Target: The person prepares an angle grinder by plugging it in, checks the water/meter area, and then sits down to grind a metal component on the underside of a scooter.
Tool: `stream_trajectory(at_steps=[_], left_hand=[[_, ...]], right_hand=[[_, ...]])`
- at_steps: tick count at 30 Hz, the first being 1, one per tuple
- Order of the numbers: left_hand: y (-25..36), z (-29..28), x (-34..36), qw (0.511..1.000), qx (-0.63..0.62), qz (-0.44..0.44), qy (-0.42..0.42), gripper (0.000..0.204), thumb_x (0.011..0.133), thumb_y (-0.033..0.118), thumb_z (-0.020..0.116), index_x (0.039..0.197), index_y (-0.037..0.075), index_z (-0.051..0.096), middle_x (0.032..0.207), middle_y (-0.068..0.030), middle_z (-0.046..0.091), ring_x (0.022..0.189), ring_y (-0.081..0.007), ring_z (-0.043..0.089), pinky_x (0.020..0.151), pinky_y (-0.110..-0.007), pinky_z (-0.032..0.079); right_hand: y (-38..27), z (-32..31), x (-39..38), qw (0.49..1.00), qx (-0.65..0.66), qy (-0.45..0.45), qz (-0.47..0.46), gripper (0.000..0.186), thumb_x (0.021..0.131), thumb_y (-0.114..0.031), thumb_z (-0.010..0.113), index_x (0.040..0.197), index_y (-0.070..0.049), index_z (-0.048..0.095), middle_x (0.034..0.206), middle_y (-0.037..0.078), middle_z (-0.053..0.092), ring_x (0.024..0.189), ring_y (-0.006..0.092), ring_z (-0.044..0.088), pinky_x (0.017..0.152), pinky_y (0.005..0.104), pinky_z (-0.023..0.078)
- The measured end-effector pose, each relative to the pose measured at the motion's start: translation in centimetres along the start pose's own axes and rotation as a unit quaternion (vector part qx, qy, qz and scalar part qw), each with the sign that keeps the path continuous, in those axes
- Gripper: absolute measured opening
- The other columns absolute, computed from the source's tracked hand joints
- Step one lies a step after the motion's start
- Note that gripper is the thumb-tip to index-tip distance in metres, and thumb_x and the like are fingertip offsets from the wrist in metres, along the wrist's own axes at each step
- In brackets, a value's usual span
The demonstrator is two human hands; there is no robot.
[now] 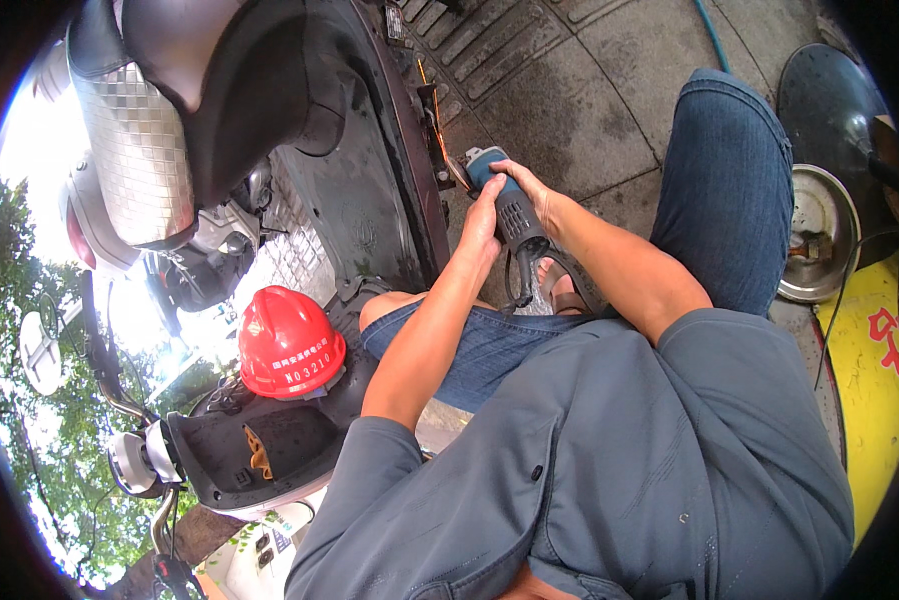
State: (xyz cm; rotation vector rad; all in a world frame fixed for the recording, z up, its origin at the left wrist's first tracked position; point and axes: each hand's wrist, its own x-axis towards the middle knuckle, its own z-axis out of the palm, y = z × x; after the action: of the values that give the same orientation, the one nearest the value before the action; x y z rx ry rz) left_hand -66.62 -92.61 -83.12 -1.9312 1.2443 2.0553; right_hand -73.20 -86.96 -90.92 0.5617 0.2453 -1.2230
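Grinding under way, judged unfinished: orange sparks point(437, 120) fly where the angle grinder point(509, 205) meets the dark metal edge of the scooter's floorboard point(369, 190). How much edge is done, cannot tell.

Left hand point(484, 220) and right hand point(529, 185), each grip closed round the grinder's ribbed grey-blue body, just right of the floorboard.

Glossy red hard hat point(289, 342) below the floorboard. Quilted silver seat cover point(134, 150) to its left. Grooved paving point(529, 50) to its right.

Outdoors, daylight. Damp grey paving slabs point(589, 70) at my twelve o'clock; leafy trees point(29, 440) and glaring sky at nine.
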Motion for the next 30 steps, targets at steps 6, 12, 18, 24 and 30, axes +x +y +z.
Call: stream_trajectory(at_steps=[6, 12, 18, 24, 30], left_hand=[[-0.2, -0.2, 0.2, 1.0, -0.004, 0.014, -0.009, 0.053, 0.084, 0.038, 0.065, 0.123, 0.007, 0.046, 0.104, -0.0111, 0.061, 0.086, -0.0227, 0.065, 0.074, -0.038, 0.056], [-0.2, -0.3, 0.5, 1.0, 0.008, 0.02, 0.003, 0.054, 0.084, 0.039, 0.064, 0.121, 0.005, 0.046, 0.103, -0.0118, 0.061, 0.086, -0.0222, 0.066, 0.073, -0.038, 0.057], [0.4, 0.5, 0.1, 1.0, 0.018, 0.011, 0.001, 0.054, 0.084, 0.04, 0.064, 0.122, 0.005, 0.046, 0.101, -0.0108, 0.062, 0.086, -0.0219, 0.066, 0.073, -0.038, 0.057], [0.3, 0.2, -0.1, 1.0, 0.003, 0.012, 0.008, 0.049, 0.085, 0.038, 0.063, 0.12, 0.007, 0.049, 0.103, -0.0101, 0.063, 0.088, -0.0225, 0.065, 0.078, -0.038, 0.055], [0.4, 0.5, 0.2, 1.0, 0.009, 0.014, 0.002, 0.053, 0.085, 0.039, 0.063, 0.124, 0.006, 0.046, 0.105, -0.0108, 0.062, 0.087, -0.0228, 0.065, 0.076, -0.038, 0.056]], right_hand=[[-0.1, -0.2, 0.5, 1.0, 0.003, -0.017, -0.002, 0.053, 0.07, -0.054, 0.064, 0.091, -0.006, 0.061, 0.071, 0.013, 0.063, 0.053, 0.0264, 0.061, 0.051, 0.0394, 0.053], [-0.2, 0.0, 0.7, 0.999, 0.007, -0.032, 0.009, 0.054, 0.071, -0.054, 0.063, 0.094, -0.006, 0.062, 0.076, 0.015, 0.064, 0.058, 0.0283, 0.062, 0.056, 0.0412, 0.054], [-0.9, -0.7, 1.4, 1.0, -0.01, -0.007, -0.01, 0.054, 0.072, -0.055, 0.062, 0.095, -0.005, 0.061, 0.077, 0.016, 0.064, 0.061, 0.03, 0.062, 0.06, 0.0429, 0.054], [-0.6, 0.1, 0.1, 1.0, -0.003, -0.016, 0.01, 0.053, 0.072, -0.052, 0.064, 0.096, -0.006, 0.059, 0.076, 0.016, 0.063, 0.058, 0.0285, 0.062, 0.057, 0.042, 0.054], [-0.8, -0.4, 0.8, 1.0, 0.006, -0.016, -0.005, 0.054, 0.072, -0.052, 0.063, 0.096, -0.004, 0.06, 0.078, 0.017, 0.064, 0.059, 0.0301, 0.062, 0.058, 0.0442, 0.054]])
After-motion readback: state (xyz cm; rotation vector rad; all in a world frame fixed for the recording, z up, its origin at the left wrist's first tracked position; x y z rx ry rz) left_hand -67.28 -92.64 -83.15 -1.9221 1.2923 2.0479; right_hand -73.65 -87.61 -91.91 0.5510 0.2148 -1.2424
